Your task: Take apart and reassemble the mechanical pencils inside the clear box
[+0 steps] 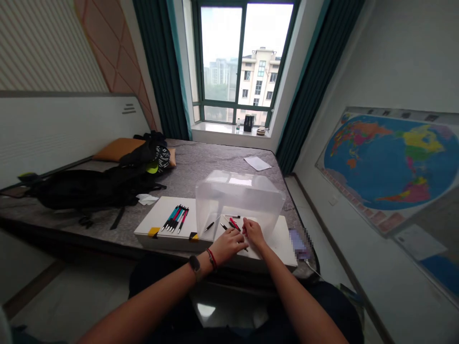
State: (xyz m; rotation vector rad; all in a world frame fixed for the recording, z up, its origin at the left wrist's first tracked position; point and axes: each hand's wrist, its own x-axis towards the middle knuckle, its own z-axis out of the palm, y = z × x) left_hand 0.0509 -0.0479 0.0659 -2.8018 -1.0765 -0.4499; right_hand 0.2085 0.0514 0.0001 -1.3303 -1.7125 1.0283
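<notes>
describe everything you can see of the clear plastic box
The clear plastic box looks like colourless, cloudy see-through plastic with rounded corners. It sits on a white surface, apparently tipped on its side with the opening toward the person. Pens lie at its opening; whether the right hand touches it is unclear.

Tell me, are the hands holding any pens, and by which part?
It cannot be told. The left hand and right hand are close to the red pen, but the fingers hide any grip.
</notes>
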